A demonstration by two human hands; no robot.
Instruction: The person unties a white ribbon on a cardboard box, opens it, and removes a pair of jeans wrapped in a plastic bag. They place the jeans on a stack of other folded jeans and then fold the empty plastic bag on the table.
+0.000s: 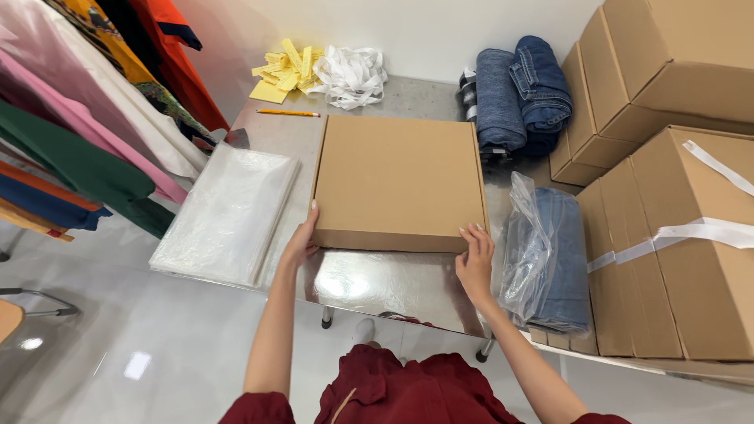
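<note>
1. Dark red sleeves (408, 392) fill the bottom edge, and both bare forearms reach up from them toward a steel table (377, 286).
2. Left hand (300, 242) rests against the near left corner of a flat, closed cardboard box (399, 182); its fingers lie along the box's side edge and are spread, not clamped around anything.
3. Right hand (475, 261) presses on the near right corner of the same box, fingertips on the front edge, palm open and holding nothing else.
4. That box lies flat in the middle of the table, lid shut, its near edge between the two hands.
5. Left of it, just beside the left hand, lies a stack of clear plastic bags (228, 212).
6. Right of it, near the right hand, folded jeans sit in an open clear bag (550, 259).
7. Taped cartons (683, 235) stand stacked at the right edge.
8. Farther back lie a pencil (288, 113), yellow tags (283, 71), white strips (349, 74) and rolled jeans (518, 94).
9. Coloured clothes (94, 118) hang at the left.
</note>
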